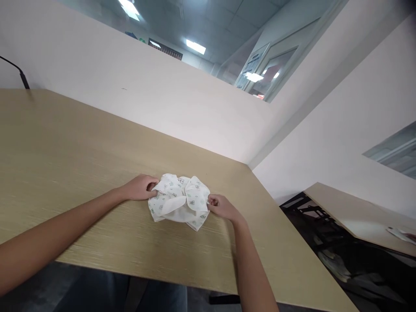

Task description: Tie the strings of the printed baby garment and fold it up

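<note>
A small white piece of cloth, perhaps a baby garment [175,203], lies crumpled and partly folded on the table. It carries little green and dark printed figures, and a plain white inner side shows at its front. At its left edge, my left hand [142,187] pinches the fabric between thumb and fingers. On the opposite side, my right hand [224,206] has its fingers closed on the right edge. The fingertips of both hands are partly hidden by the cloth.
The wooden table [97,229] meets a white partition [146,99] at the back. A thin black cable [23,80] rises at the far left. Beyond the right edge stands another table [354,208] over dark metal framing.
</note>
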A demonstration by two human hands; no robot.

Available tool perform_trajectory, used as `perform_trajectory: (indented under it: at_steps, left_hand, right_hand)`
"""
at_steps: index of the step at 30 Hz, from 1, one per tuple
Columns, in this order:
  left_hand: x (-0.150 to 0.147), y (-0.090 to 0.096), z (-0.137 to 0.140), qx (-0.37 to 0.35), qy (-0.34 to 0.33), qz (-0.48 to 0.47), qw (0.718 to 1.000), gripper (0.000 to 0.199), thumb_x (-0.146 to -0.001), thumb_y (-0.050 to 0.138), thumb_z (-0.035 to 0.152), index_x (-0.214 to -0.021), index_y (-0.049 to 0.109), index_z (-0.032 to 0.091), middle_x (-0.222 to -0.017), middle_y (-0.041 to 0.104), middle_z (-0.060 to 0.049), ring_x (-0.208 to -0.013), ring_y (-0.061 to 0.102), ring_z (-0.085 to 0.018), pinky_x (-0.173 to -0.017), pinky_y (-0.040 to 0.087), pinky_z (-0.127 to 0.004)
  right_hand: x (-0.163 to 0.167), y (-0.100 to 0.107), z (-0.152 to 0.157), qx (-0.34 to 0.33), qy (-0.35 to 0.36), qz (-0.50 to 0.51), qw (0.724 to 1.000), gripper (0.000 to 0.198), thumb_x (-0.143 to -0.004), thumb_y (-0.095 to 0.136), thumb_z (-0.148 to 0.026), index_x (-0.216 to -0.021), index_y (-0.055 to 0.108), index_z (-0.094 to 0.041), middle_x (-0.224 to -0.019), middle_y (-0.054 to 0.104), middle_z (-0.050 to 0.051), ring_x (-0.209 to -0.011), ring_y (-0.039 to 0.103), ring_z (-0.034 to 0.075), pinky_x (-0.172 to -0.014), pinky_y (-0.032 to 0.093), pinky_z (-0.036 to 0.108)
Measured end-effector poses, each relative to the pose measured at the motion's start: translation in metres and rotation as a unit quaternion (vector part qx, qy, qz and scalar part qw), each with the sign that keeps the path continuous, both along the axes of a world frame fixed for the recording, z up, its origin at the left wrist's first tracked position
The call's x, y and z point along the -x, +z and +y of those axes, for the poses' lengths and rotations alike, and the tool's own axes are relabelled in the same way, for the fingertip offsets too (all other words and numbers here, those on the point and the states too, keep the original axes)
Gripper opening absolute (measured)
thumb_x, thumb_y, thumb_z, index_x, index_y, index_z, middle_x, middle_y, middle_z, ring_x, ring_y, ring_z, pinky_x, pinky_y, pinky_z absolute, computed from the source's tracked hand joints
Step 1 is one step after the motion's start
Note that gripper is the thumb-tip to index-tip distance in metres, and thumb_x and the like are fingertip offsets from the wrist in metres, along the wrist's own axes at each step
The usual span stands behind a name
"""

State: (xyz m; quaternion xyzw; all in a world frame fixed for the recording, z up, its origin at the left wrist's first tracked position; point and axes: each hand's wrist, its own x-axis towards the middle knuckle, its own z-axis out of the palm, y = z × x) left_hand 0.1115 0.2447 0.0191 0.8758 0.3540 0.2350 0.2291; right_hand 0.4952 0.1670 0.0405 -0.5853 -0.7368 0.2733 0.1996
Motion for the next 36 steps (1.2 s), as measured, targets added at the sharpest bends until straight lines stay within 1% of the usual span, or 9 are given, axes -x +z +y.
perform_trajectory:
  at_steps: [6,12,14,18,20,22,25,30,36]
  left_hand:
    - [0.007,0.012,0.002,0.023,0.098,-0.06,0.993,0.028,-0.084,0.048,0.031,-0.107,0.06,0.022,-0.085,0.067,-0.002,-0.074,0.058,-0.021,-0.067,0.036,-0.029]
    - [0.022,0.022,0.016,0.029,0.185,-0.127,0.974,0.033,-0.085,0.048,0.039,-0.108,0.062,0.02,-0.082,0.065,-0.003,-0.071,0.058,-0.02,-0.064,0.038,-0.029]
    - [0.027,0.022,0.019,0.041,0.176,-0.115,0.977,0.04,-0.084,0.052,0.043,-0.115,0.062,0.019,-0.08,0.065,-0.003,-0.071,0.058,-0.021,-0.064,0.038,-0.029]
    - [0.035,0.022,0.018,0.105,0.043,-0.043,0.993,0.063,-0.074,0.063,0.039,-0.134,0.057,0.022,-0.095,0.07,-0.003,-0.081,0.062,-0.022,-0.068,0.042,-0.027]
    - [0.036,0.022,0.017,0.065,0.072,-0.022,0.995,0.059,-0.072,0.06,0.031,-0.131,0.061,0.024,-0.1,0.071,-0.004,-0.085,0.063,-0.023,-0.071,0.042,-0.027]
    - [0.036,0.021,0.018,-0.053,0.183,-0.02,0.981,0.048,-0.074,0.056,0.025,-0.121,0.066,0.023,-0.103,0.071,-0.006,-0.089,0.063,-0.025,-0.073,0.041,-0.029]
    - [0.039,0.018,0.025,-0.195,0.275,-0.002,0.941,0.039,-0.077,0.054,0.019,-0.114,0.067,0.021,-0.107,0.07,-0.009,-0.096,0.062,-0.027,-0.077,0.039,-0.032]
    - [0.049,0.008,0.036,-0.116,0.248,0.097,0.957,0.04,-0.074,0.054,0.012,-0.112,0.066,0.022,-0.1,0.069,-0.007,-0.087,0.062,-0.026,-0.069,0.036,-0.032]
    - [0.055,-0.002,0.045,-0.145,0.259,0.066,0.953,0.035,-0.071,0.054,0.01,-0.102,0.068,0.019,-0.097,0.067,-0.008,-0.086,0.06,-0.024,-0.071,0.037,-0.031]
  right_hand:
    - [-0.013,-0.001,0.003,-0.047,-0.091,0.056,0.993,0.013,-0.073,0.05,-0.033,-0.077,0.048,-0.021,-0.073,0.05,-0.002,-0.069,0.045,0.015,-0.061,0.035,0.025]
    - [-0.024,0.0,0.009,-0.132,-0.183,0.045,0.973,0.025,-0.075,0.047,-0.037,-0.085,0.061,-0.019,-0.086,0.067,0.004,-0.079,0.059,0.02,-0.071,0.044,0.03]
    - [-0.026,0.001,0.01,-0.134,-0.188,0.034,0.972,0.029,-0.075,0.05,-0.037,-0.09,0.066,-0.019,-0.094,0.072,0.006,-0.084,0.063,0.022,-0.075,0.046,0.032]
    - [-0.031,0.005,0.003,-0.061,-0.155,0.016,0.986,0.036,-0.071,0.066,-0.039,-0.101,0.073,-0.02,-0.103,0.075,0.007,-0.091,0.066,0.025,-0.079,0.048,0.033]
    - [-0.033,0.005,0.0,-0.012,-0.131,0.006,0.991,0.035,-0.069,0.07,-0.037,-0.099,0.074,-0.02,-0.098,0.075,0.005,-0.086,0.066,0.025,-0.074,0.048,0.032]
    - [-0.035,0.004,0.0,-0.003,-0.116,-0.01,0.993,0.024,-0.068,0.067,-0.034,-0.087,0.071,-0.02,-0.085,0.073,0.003,-0.076,0.062,0.022,-0.066,0.044,0.029]
    - [-0.037,0.001,0.005,-0.093,-0.135,-0.036,0.986,0.011,-0.066,0.057,-0.031,-0.066,0.055,-0.021,-0.066,0.06,0.001,-0.065,0.051,0.018,-0.06,0.036,0.028]
    - [-0.05,0.01,0.005,-0.257,-0.208,-0.08,0.94,0.007,-0.062,0.051,-0.028,-0.065,0.051,-0.022,-0.067,0.057,0.003,-0.068,0.048,0.019,-0.065,0.035,0.031]
    - [-0.06,0.023,-0.014,-0.058,-0.146,-0.064,0.986,0.038,-0.07,0.073,-0.057,-0.073,0.066,-0.019,-0.078,0.068,0.004,-0.077,0.058,0.022,-0.07,0.041,0.03]
